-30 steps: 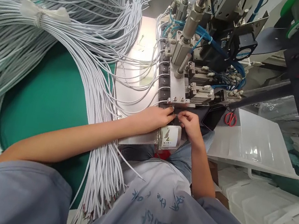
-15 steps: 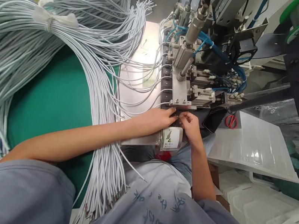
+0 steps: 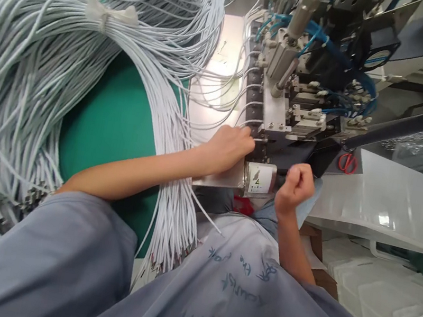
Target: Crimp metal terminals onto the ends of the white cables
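Observation:
My left hand (image 3: 232, 150) is closed, with its fingertips on a white cable (image 3: 259, 140) at the near end of the black row of cable slots (image 3: 256, 97). That cable lies across the slot row, and part of it is hidden under my fingers. Apart from the machine, to the right, my right hand (image 3: 296, 187) is curled into a fist; whatever is inside it, if anything, is hidden. Between the hands sits a clear-wrapped box with a white label (image 3: 261, 179). Several white cables run from the slots to the left.
A tied bundle of white cables (image 3: 145, 67) spreads over the green mat (image 3: 109, 115). Above the slots stands a machine with metal cylinders (image 3: 282, 57) and blue air hoses. Red-handled scissors (image 3: 348, 163) and a translucent plastic sheet (image 3: 397, 204) lie to the right.
My right hand has drawn away from the slot row to the right and closed into a fist. My left hand stays at the near end of the row. The camera view has shifted.

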